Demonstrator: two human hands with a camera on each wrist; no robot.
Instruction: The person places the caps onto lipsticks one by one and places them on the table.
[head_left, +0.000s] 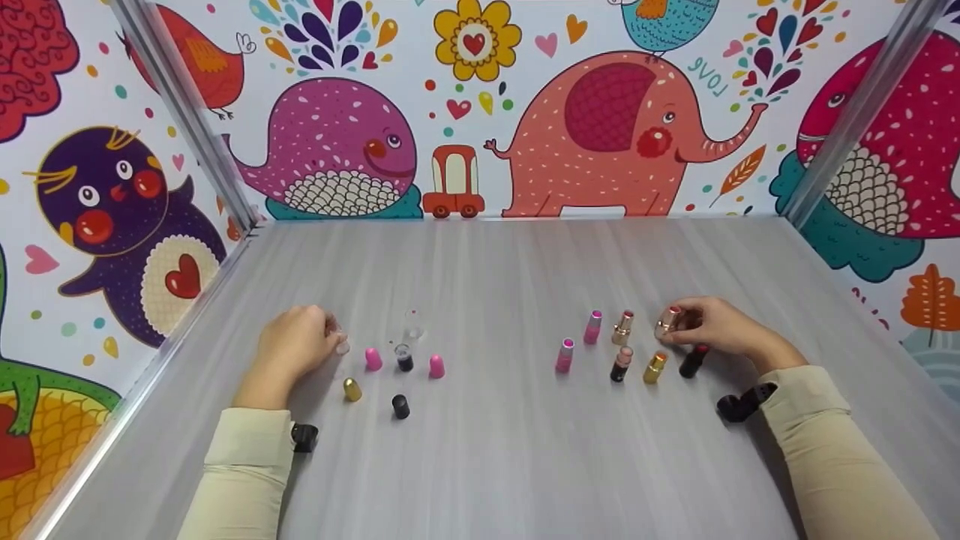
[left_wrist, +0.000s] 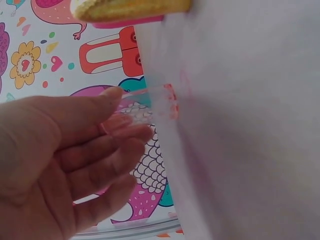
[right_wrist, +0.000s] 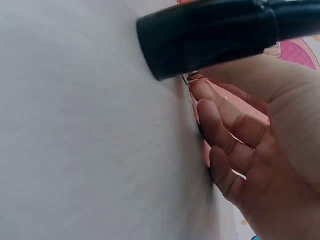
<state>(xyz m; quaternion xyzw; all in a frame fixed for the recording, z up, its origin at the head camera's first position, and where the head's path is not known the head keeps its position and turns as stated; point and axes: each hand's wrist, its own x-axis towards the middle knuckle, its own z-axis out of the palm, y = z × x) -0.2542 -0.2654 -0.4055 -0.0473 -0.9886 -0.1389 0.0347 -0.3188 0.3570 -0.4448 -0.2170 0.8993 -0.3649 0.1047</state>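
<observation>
At the left, my left hand pinches a clear lipstick cap between thumb and fingers, its rim right at the tabletop. My right hand pinches an uncapped lipstick with a rose-gold base and red tip. That lipstick stands upright at the back right of a group. Nearest to it are a black lipstick with a red tip and a rose-gold lipstick. In the right wrist view, the black lipstick's base hides most of the held one.
Two pink lipsticks, a gold lipstick and a black-based lipstick also stand at right. Pink caps, a gold cap, a black cap, a smoky cap and another clear cap stand at left.
</observation>
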